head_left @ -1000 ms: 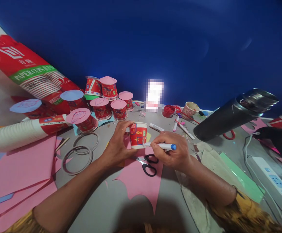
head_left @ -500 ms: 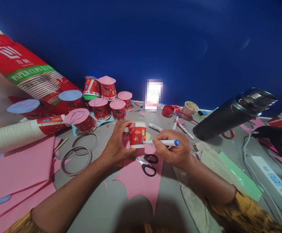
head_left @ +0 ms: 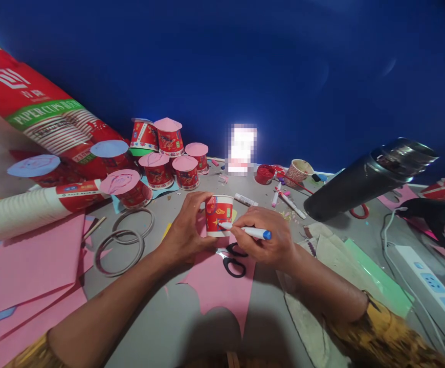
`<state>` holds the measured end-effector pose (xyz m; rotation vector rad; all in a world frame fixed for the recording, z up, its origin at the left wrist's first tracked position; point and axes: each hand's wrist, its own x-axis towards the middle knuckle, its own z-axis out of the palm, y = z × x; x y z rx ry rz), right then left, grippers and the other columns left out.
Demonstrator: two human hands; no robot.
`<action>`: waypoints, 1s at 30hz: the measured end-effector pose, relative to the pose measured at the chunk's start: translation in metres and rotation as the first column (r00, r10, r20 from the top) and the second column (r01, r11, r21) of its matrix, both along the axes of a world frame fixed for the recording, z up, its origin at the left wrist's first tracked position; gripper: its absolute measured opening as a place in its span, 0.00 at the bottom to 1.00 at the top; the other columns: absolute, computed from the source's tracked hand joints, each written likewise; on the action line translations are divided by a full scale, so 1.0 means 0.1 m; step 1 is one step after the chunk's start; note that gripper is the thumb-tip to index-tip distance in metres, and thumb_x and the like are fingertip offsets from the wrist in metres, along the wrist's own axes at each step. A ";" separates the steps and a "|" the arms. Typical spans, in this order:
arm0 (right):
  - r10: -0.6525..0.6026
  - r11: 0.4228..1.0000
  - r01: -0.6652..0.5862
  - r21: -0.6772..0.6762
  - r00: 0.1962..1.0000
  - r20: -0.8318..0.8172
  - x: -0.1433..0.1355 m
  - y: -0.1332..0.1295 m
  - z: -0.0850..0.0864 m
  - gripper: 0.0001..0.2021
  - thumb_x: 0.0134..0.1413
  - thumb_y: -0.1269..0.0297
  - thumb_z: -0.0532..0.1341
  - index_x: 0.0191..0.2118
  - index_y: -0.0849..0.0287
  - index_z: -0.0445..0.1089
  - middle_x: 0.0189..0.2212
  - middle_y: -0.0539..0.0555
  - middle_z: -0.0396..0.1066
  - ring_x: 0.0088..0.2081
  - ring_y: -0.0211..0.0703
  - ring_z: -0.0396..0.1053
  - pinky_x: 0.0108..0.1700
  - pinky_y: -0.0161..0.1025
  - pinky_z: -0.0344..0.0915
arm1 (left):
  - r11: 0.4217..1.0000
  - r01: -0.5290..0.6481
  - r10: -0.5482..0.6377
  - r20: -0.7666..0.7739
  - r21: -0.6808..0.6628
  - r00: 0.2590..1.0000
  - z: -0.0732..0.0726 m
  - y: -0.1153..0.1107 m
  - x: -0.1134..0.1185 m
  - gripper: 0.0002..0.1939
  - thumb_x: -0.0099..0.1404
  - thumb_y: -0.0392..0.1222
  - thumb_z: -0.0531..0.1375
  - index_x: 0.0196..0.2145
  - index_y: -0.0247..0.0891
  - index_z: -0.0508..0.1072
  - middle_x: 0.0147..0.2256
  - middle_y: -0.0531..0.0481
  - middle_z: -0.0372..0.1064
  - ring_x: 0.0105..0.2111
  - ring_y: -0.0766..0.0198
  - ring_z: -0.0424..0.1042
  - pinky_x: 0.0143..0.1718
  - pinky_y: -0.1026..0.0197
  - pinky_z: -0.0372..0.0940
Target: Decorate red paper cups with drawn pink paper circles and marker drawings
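Upright in my left hand [head_left: 187,225] is a red paper cup [head_left: 215,212] with a white rim, gripped between thumb and fingers at its left side. My right hand [head_left: 268,236] pinches a white marker [head_left: 251,232] with a blue end, its tip at the front of the cup, near a small star. Below the cup, black-handled scissors [head_left: 234,267] lie on a cut pink paper sheet [head_left: 222,294]; my hands partly hide them. A second white marker [head_left: 245,200] lies just behind my right hand.
Several decorated cups [head_left: 155,170] stand at the back left, beside stacked cups [head_left: 19,209] and two grey rings [head_left: 118,253]. To the right are a dark flask [head_left: 353,184], green sheet [head_left: 378,276], cloth [head_left: 333,255] and power strip [head_left: 433,286].
My right hand and the marker have shifted slightly left and tilted, with the tip now further left across the cup. The cup has moved slightly right and down in view.
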<state>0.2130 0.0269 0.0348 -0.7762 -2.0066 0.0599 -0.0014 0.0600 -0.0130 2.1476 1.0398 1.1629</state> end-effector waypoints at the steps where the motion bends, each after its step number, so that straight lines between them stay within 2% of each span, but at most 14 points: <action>1: 0.002 1.000 -0.002 0.003 1.000 0.006 0.00 0.00 0.00 0.07 0.66 0.69 0.60 0.34 0.55 0.71 0.25 0.49 0.77 0.26 0.39 0.71 0.32 0.38 0.65 | 1.000 -0.001 0.001 0.007 -0.008 1.000 0.00 0.00 0.00 0.43 0.53 0.43 0.75 0.62 0.50 0.60 0.59 0.43 0.63 0.59 0.47 0.68 0.55 0.43 0.73; 7: -0.049 0.999 0.049 0.009 0.999 -0.007 0.03 0.01 0.05 0.09 0.63 0.71 0.60 0.30 0.55 0.69 0.22 0.48 0.74 0.24 0.38 0.69 0.30 0.37 0.63 | 0.999 -0.002 0.003 0.039 -0.032 0.999 0.03 -0.02 0.02 0.42 0.52 0.45 0.75 0.61 0.48 0.62 0.58 0.44 0.64 0.57 0.48 0.69 0.53 0.44 0.74; 12: -0.098 0.995 0.098 -0.002 0.995 -0.032 0.05 0.01 0.08 0.09 0.62 0.72 0.61 0.29 0.55 0.70 0.23 0.47 0.76 0.23 0.36 0.71 0.29 0.35 0.63 | 0.999 -0.006 0.008 0.042 -0.046 0.999 0.05 -0.02 0.02 0.41 0.53 0.46 0.75 0.60 0.47 0.62 0.57 0.44 0.64 0.57 0.49 0.69 0.53 0.45 0.74; 17: -0.051 0.999 0.051 -0.004 0.997 -0.063 0.01 -0.01 0.05 0.09 0.65 0.70 0.61 0.31 0.55 0.71 0.24 0.48 0.77 0.25 0.38 0.72 0.32 0.36 0.66 | 0.999 -0.013 0.015 0.033 -0.046 0.999 0.03 -0.01 0.01 0.41 0.53 0.44 0.75 0.61 0.48 0.63 0.58 0.44 0.64 0.57 0.49 0.69 0.54 0.45 0.73; 23: 0.005 1.000 -0.005 0.004 1.000 0.012 -0.01 -0.01 -0.01 0.08 0.66 0.69 0.60 0.33 0.56 0.71 0.23 0.49 0.76 0.25 0.39 0.69 0.31 0.37 0.63 | 0.998 0.012 -0.011 0.016 -0.054 1.000 0.01 -0.01 0.00 0.43 0.52 0.45 0.76 0.61 0.48 0.61 0.59 0.43 0.63 0.59 0.48 0.68 0.56 0.43 0.72; 30: -0.097 0.995 0.097 -0.024 0.995 -0.001 0.04 0.02 0.06 0.11 0.63 0.70 0.60 0.28 0.55 0.69 0.21 0.48 0.74 0.23 0.36 0.68 0.28 0.36 0.60 | 0.996 0.005 -0.001 0.045 -0.090 0.999 0.02 -0.01 0.01 0.44 0.50 0.48 0.78 0.60 0.48 0.63 0.58 0.45 0.63 0.58 0.50 0.68 0.55 0.46 0.73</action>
